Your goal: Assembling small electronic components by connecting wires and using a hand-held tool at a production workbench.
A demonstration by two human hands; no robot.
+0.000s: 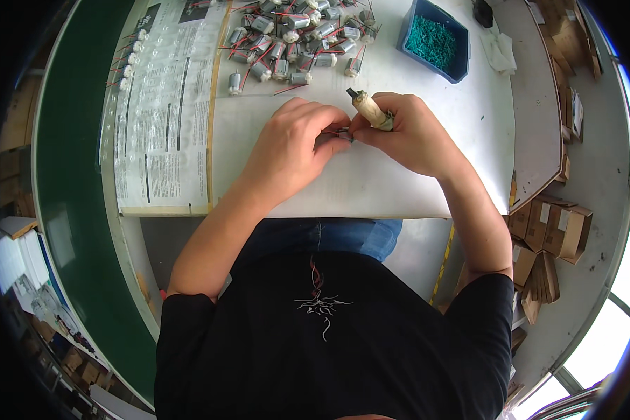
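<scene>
My left hand [295, 138] is closed in a pinch over the white table, its fingertips on a small wired part [341, 132]. A bit of red wire and a dark grey edge show; the rest is hidden by the fingers. Meeting it from the other side, my right hand [407, 133] has its thumb and finger pressed together at the same part. A tool with a cream, tape-wrapped handle [370, 110] and a dark end is held in my right hand, tilted up to the left. Its other end is hidden. Beyond the hands lies a pile of small grey motors [287, 38] with red and dark wires.
A blue bin [462, 59] of small green pieces stands at the back right, beside a white cloth [499, 52]. On the left, a printed sheet [164, 126] lies under clear plastic, with several white-ended motors [127, 71] in a row. Cardboard boxes [556, 227] are stacked at the right.
</scene>
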